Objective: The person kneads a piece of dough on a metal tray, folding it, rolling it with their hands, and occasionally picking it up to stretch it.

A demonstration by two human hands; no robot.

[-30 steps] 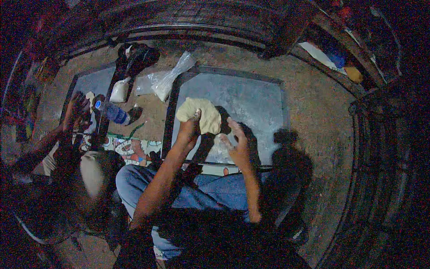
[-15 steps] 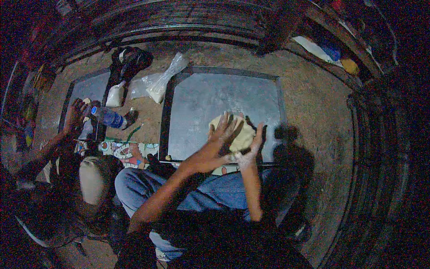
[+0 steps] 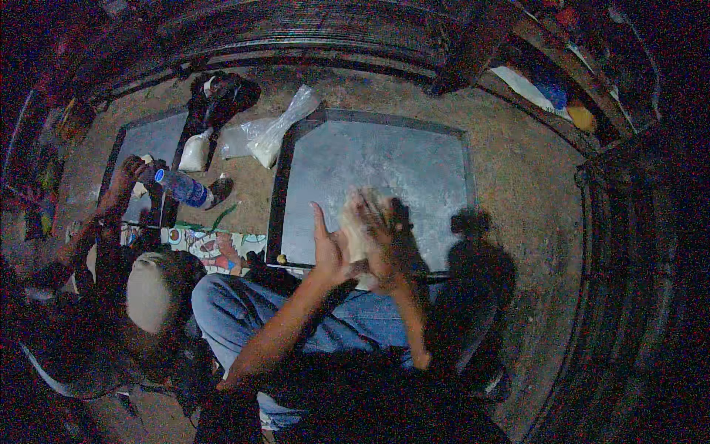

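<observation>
A flat round of pale dough is held up between my two hands, above the near part of a grey board. My left hand supports it from the left, thumb stretched up and apart, the other fingers hidden behind the dough. My right hand lies over the dough's right side with its fingers extended, smeared by motion. The grey board has a dark raised rim and whitish, floury marks. A small yellowish lump sits at its near left corner.
A co-worker's hand holds something pale over a second grey board at left. Between the boards lie a blue-labelled plastic bottle, a bag of white powder, a clear bag and a black bag. A patterned sheet lies nearer.
My left hand has slid off the top of the dough to its left side, thumb now raised. My right hand has come over the dough, which has shifted slightly left and tilted.
</observation>
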